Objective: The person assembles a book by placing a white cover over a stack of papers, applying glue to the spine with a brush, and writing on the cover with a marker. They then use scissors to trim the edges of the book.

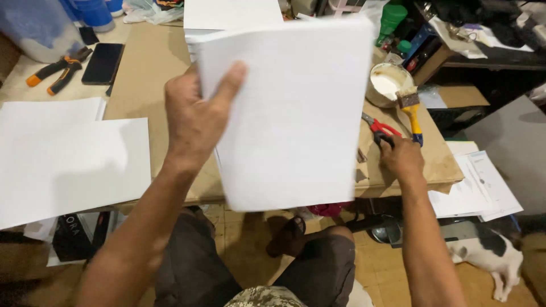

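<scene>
Two bare hands are at work over a brown tabletop [148, 68], seen from above. The left hand [196, 116] grips a stack of white paper [290, 113] by its left edge, thumb across the front and fingers behind, holding the sheets up off the tabletop and tilted toward the camera. The right hand [402, 158] rests at the tabletop's near right edge, its fingers closed on the handles of red scissors [378, 128]; how firmly it holds them is hard to tell, as the fingertips are partly hidden. Just beyond the scissors lies a brush [410, 111] with a yellow and blue handle, its bristles by a white bowl of paste [387, 82]. More white sheets [62, 159] lie flat at the left, overhanging the near edge. A black phone [102, 62] and orange-handled pliers [57, 71] sit at the far left, near each other but apart. Below, the person's knees show, and a black-and-white dog [489, 253] lies on the tiled floor at the right.
</scene>
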